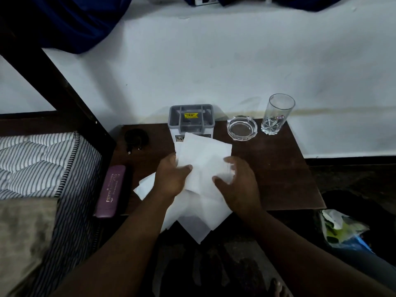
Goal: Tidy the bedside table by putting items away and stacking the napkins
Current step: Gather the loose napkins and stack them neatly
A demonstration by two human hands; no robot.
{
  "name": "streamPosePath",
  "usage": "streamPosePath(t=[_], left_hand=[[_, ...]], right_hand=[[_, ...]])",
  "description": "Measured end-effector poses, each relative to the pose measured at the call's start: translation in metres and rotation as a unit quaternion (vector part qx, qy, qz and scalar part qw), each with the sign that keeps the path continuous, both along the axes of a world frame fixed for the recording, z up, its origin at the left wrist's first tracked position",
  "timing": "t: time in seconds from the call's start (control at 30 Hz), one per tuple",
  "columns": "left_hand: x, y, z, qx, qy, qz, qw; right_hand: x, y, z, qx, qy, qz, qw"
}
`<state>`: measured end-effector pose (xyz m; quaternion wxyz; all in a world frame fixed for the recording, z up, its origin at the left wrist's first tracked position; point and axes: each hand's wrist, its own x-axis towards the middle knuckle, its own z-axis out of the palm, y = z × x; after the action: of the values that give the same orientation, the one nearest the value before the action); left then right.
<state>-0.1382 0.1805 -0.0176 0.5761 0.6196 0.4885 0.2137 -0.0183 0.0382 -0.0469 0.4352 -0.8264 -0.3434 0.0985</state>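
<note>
Loose white paper napkins [203,166], fanned askew at the dark wooden bench's [278,179] front edge, are pinched by the left hand [171,179] and steadied by the spread right hand [237,185]; overhanging sheets are judged liable to slide floorward if released unevenly.

The scene is dim and cool-toned, and the brightest areas are the pale wall [214,67] and the white napkins [203,159], which look nearly washed out. The dark table [278,168] and the floor below lose detail in shadow. The right hand [237,185] is softly blurred at the fingertips. Wide-angle distortion bends the bed frame [53,78] at the left edge. The glass [276,114] catches faint highlights.
</note>
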Motion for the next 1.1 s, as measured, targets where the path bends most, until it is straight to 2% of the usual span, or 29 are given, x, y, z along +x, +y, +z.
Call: streamPosePath(t=[0.07,0.1,0.2,0.27,0.37,0.5,0.63,0.8,0.93,1.1], left_hand=[[-0.006,0.001,0.001,-0.063,-0.076,-0.009,0.995],[-0.009,0.001,0.001,-0.089,-0.110,-0.018,0.990],[-0.017,0.002,0.003,-0.139,-0.160,-0.047,0.976],[-0.021,0.001,0.005,-0.156,-0.166,-0.058,0.972],[-0.022,-0.002,0.010,-0.160,-0.182,-0.037,0.969],[-0.022,-0.001,0.017,-0.122,-0.212,0.077,0.967],[-0.024,0.000,0.020,-0.043,-0.185,0.118,0.975],[-0.023,-0.003,0.032,0.066,-0.148,0.096,0.982],[-0.023,-0.008,0.056,0.200,-0.105,0.058,0.972],[-0.021,-0.016,0.091,0.267,-0.078,0.031,0.960]], right_hand=[[0.007,0.006,0.008,0.066,0.134,-0.040,0.988],[0.010,0.010,0.012,0.107,0.220,-0.050,0.968],[0.018,0.013,0.022,0.188,0.455,-0.028,0.870],[0.018,0.010,0.025,0.181,0.521,0.018,0.834],[0.015,0.006,0.025,0.179,0.518,0.048,0.835],[0.012,0.002,0.026,0.183,0.510,0.036,0.840],[0.009,0.000,0.026,0.182,0.548,0.050,0.815],[0.003,-0.001,0.026,0.184,0.613,0.050,0.767],[-0.002,0.000,0.029,0.173,0.625,0.056,0.759],[-0.005,0.001,0.035,0.197,0.655,0.091,0.723]])
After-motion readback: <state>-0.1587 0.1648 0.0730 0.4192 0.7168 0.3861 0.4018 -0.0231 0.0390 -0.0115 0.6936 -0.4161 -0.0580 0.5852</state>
